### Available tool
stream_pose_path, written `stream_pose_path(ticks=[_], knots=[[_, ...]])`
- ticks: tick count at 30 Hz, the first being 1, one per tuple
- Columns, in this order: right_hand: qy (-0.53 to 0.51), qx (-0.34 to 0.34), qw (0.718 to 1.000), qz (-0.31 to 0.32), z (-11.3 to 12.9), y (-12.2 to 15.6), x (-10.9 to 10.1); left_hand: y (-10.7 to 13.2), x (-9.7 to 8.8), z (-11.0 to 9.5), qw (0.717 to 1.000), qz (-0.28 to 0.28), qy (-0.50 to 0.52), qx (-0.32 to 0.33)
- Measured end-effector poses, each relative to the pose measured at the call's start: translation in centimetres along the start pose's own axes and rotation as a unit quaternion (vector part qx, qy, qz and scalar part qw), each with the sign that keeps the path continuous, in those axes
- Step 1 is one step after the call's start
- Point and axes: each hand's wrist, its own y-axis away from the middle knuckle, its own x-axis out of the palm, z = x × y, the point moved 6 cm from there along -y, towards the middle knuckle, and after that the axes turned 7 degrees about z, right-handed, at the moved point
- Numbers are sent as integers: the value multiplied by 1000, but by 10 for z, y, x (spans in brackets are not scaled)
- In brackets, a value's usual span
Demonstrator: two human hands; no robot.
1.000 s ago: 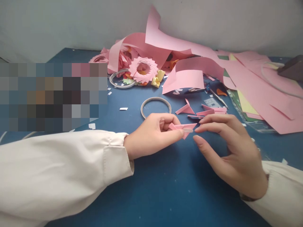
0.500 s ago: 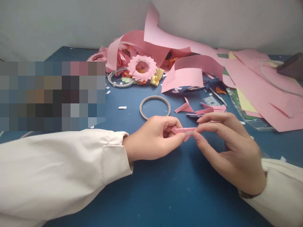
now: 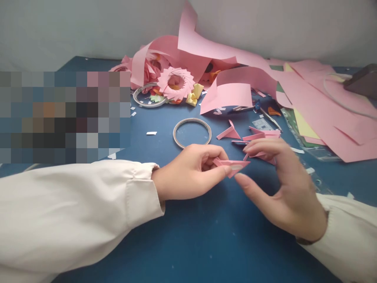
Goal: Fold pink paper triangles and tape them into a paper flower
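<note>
My left hand (image 3: 196,171) pinches a small folded pink paper piece (image 3: 225,162) between thumb and fingers, above the blue table. A pale oval patch shows on the piece's near face, by my left thumb tip. My right hand (image 3: 282,188) is at the piece's right end with thumb and fingers spread apart. Its fingertips are close to a thin raised flap there; whether they touch it I cannot tell. Just behind the hands lie a folded pink triangle (image 3: 229,131) and several other folded pink pieces (image 3: 263,133), partly hidden by my right fingers. A roll of narrow tape (image 3: 177,126) lies behind my left hand.
Farther back are a pink paper ring (image 3: 166,88), a second tape roll (image 3: 136,98) and a yellow folded paper (image 3: 194,96). Large pink sheets (image 3: 321,98) spread across the back right. White scraps (image 3: 151,133) dot the blue table (image 3: 188,239). A blurred block covers the left.
My right thumb and fingers have parted and come off the near face of the pink piece. My left hand keeps its hold in nearly the same place.
</note>
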Motion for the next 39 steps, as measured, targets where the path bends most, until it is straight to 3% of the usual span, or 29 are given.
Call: stream_pose_path(ticks=[3, 8, 19, 21, 23, 26, 31, 39], knots=[[7, -32, 998, 50, 5, 0, 6, 1, 6, 0, 998, 53, -12, 18], [-72, -8, 993, 93, 5, -1, 8, 3, 9, -3, 993, 87, -71, 35], [-81, 13, 985, 149, 1, -1, 11, 2, 7, -2, 998, 51, -26, 25], [-59, 28, 989, 134, -3, -1, 10, 1, 5, 0, 999, 29, -25, 19], [-18, 30, 997, 70, -4, -2, 4, 2, 2, 1, 999, -3, -37, 11], [61, -33, 997, -17, 3, -1, -3, 5, -2, -1, 995, -54, -84, 19], [113, -145, 983, 15, 14, 1, 3, 12, 4, -10, 977, -62, -192, 73], [119, -147, 980, 61, 13, -1, 8, 14, 9, -15, 962, -28, -248, 115]])
